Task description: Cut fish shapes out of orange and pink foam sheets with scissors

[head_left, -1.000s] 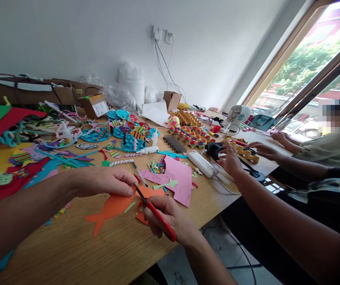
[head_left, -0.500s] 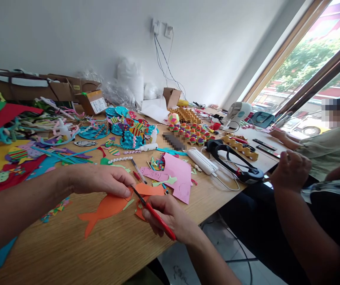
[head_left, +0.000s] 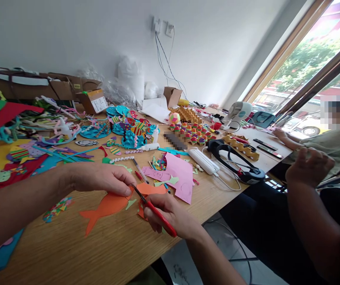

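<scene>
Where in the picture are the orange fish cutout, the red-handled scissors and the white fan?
Orange fish cutout (head_left: 108,206): head view, on its body.
Red-handled scissors (head_left: 161,220): head view, on the red handle.
White fan (head_left: 240,110): head view, on its round head.

Daylight from window (head_left: 309,59), corners dark

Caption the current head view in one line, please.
Left hand steadies an orange paper fish while the right hand holds red-handled scissors at its edge.
</scene>
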A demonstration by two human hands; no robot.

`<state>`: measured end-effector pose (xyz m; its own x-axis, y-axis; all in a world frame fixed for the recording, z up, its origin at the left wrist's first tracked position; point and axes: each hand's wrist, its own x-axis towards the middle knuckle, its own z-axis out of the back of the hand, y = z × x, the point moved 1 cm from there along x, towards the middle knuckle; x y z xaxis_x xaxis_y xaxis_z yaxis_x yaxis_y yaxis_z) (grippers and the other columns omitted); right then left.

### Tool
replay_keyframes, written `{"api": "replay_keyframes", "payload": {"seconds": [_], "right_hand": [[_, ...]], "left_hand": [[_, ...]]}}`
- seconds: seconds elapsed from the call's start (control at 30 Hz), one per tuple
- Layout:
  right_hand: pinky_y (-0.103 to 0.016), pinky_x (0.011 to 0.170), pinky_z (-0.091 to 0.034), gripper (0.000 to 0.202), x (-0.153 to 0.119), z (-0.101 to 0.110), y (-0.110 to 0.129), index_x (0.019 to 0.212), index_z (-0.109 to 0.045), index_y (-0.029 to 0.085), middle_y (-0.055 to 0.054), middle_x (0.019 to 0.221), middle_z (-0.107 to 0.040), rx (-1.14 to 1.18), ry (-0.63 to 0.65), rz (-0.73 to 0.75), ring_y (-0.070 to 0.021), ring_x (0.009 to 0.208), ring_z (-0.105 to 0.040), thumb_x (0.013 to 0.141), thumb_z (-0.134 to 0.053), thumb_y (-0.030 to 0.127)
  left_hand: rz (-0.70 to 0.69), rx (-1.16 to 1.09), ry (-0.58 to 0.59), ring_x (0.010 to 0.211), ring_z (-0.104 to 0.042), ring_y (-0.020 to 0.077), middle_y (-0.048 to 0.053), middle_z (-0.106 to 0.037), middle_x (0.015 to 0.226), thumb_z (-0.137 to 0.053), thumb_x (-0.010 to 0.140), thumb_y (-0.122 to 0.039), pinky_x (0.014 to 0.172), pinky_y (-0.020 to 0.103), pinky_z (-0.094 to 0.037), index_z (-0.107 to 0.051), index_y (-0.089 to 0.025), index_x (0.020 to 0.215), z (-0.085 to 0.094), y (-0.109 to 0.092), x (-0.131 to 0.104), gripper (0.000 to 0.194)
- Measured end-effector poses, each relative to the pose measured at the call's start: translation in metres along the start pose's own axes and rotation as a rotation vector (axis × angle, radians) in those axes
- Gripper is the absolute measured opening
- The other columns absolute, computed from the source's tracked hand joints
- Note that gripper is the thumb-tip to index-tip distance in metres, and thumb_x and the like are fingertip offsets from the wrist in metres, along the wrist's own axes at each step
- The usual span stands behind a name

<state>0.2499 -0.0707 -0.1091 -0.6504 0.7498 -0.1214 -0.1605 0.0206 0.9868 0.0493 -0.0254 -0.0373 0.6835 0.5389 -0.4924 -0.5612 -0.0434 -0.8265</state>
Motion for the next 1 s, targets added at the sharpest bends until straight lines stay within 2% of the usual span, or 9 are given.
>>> {"api": "replay_keyframes", "payload": {"seconds": [0.2, 0.37, 0.57, 0.63, 0.8, 0.9, 1.0], "right_hand": [[-0.015, 0.038, -0.031, 0.034, 0.005, -0.001, -0.003, 0.063, -0.049, 0.018, 0.005, 0.05, -0.051, 0.006, -0.026, -0.05, -0.0065, 0.043, -0.045, 0.085, -0.062, 0.041], [-0.015, 0.038, -0.032, 0.039, 0.008, 0.0, -0.004, 0.061, -0.046, 0.018, 0.006, 0.049, -0.048, -0.017, -0.036, -0.034, -0.0063, 0.042, -0.045, 0.083, -0.064, 0.045], [-0.016, 0.036, -0.031, 0.042, 0.011, -0.001, -0.007, 0.062, -0.048, 0.018, 0.006, 0.049, -0.049, 0.027, -0.047, -0.022, -0.006, 0.039, -0.042, 0.082, -0.062, 0.053], [-0.017, 0.037, -0.03, 0.045, 0.012, -0.001, -0.006, 0.064, -0.049, 0.018, 0.005, 0.049, -0.049, 0.082, -0.088, -0.001, -0.0062, 0.039, -0.041, 0.081, -0.059, 0.059], [-0.02, 0.043, -0.034, 0.051, 0.013, 0.003, -0.004, 0.065, -0.049, 0.018, 0.004, 0.05, -0.049, 0.145, -0.245, 0.107, -0.0086, 0.042, -0.043, 0.081, -0.052, 0.066], [-0.022, 0.045, -0.035, 0.049, 0.013, 0.01, -0.006, 0.065, -0.047, 0.019, 0.004, 0.052, -0.048, 0.128, -0.324, 0.13, -0.009, 0.044, -0.043, 0.08, -0.055, 0.064], [-0.022, 0.047, -0.035, 0.042, 0.011, 0.018, -0.009, 0.07, -0.049, 0.019, 0.005, 0.055, -0.048, 0.118, -0.392, 0.11, -0.0097, 0.047, -0.042, 0.074, -0.066, 0.057]], "left_hand": [[0.01, -0.038, -0.061, 0.063, -0.047, 0.0145, -0.003, -0.053, 0.065, -0.063, 0.068, -0.029, 0.059, 0.022, -0.035, -0.069, -0.021, 0.068, 0.003, 0.008, 0.0, 0.01], [0.011, -0.031, -0.043, 0.064, -0.047, 0.0158, -0.003, -0.052, 0.065, -0.061, 0.07, -0.029, 0.059, 0.023, -0.034, -0.07, -0.022, 0.069, 0.005, 0.011, 0.002, 0.012], [-0.002, 0.014, -0.047, 0.058, -0.041, 0.014, -0.004, -0.044, 0.06, -0.059, 0.072, -0.031, 0.055, 0.023, -0.031, -0.059, -0.021, 0.061, 0.01, 0.011, -0.003, 0.015], [-0.015, 0.032, -0.123, 0.057, -0.041, 0.0135, -0.004, -0.042, 0.059, -0.061, 0.072, -0.034, 0.055, 0.023, -0.032, -0.055, -0.021, 0.06, 0.016, 0.012, -0.006, 0.019], [-0.043, -0.047, -0.477, 0.057, -0.045, 0.0126, -0.003, -0.047, 0.062, -0.068, 0.068, -0.04, 0.051, 0.021, -0.036, -0.056, -0.02, 0.062, 0.04, 0.02, -0.015, 0.024], [-0.083, -0.174, -0.57, 0.058, -0.049, 0.0113, -0.003, -0.054, 0.064, -0.07, 0.069, -0.038, 0.053, 0.021, -0.04, -0.059, -0.019, 0.067, 0.049, 0.029, -0.016, 0.021], [-0.087, -0.194, -0.624, 0.058, -0.051, 0.0104, -0.004, -0.057, 0.065, -0.072, 0.069, -0.036, 0.055, 0.02, -0.042, -0.06, -0.019, 0.068, 0.055, 0.037, -0.016, 0.02]]}}
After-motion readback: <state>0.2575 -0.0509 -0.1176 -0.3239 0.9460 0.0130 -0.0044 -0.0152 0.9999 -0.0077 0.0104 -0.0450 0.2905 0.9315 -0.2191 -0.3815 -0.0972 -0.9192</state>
